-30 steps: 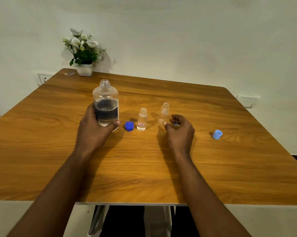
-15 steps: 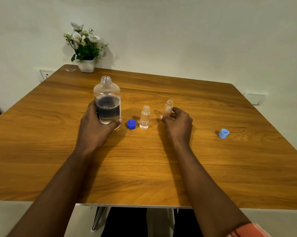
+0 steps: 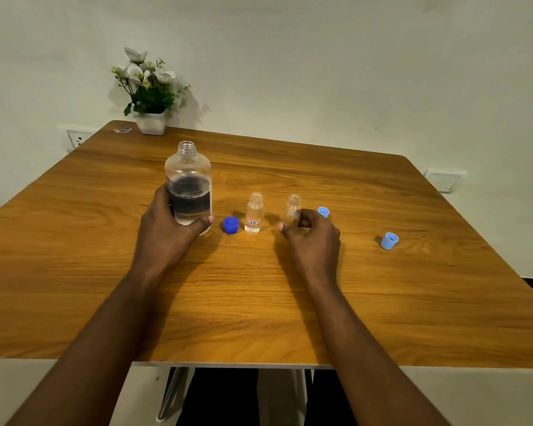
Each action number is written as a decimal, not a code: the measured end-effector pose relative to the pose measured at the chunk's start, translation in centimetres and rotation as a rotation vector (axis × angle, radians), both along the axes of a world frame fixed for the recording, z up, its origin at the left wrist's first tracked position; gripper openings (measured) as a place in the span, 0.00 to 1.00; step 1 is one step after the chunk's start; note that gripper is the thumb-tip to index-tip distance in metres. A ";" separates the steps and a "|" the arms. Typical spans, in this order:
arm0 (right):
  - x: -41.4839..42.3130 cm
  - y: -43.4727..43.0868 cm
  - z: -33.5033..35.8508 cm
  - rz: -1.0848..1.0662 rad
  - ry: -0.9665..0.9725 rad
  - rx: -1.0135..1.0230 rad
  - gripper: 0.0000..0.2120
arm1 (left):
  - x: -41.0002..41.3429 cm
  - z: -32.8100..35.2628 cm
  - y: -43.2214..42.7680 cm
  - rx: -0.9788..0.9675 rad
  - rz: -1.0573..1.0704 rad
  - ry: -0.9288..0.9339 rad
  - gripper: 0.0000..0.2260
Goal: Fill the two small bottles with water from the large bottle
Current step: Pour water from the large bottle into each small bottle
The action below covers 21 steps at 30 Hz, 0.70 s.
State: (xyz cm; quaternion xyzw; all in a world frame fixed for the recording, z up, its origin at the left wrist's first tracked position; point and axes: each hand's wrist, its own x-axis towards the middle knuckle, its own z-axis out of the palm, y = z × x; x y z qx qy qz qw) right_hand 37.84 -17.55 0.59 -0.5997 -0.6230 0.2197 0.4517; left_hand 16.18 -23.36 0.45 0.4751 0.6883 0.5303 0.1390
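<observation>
Wooden table (image 3: 259,318), white-potted flowers (image 3: 150,96) at its far-left corner, wall socket (image 3: 77,138) behind

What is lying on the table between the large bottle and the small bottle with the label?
Only a dark blue cap on the table; the head view shows it.

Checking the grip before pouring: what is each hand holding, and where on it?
The left hand grips the large bottle round its lower body. The right hand pinches the unlabelled small bottle near its base.
</observation>
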 end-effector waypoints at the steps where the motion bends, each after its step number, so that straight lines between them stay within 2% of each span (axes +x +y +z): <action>1: 0.1 -0.6 0.0 0.010 0.005 0.001 0.13 | 0.0 0.0 0.0 0.002 -0.002 -0.001 0.36; 8: 0.4 -3.4 -0.3 0.111 0.040 -0.006 0.13 | 0.1 0.1 -0.4 0.007 -0.011 -0.010 0.35; 21: -2.1 -5.3 0.1 0.436 0.001 0.030 0.17 | 0.0 -0.1 -0.7 0.032 0.001 -0.032 0.35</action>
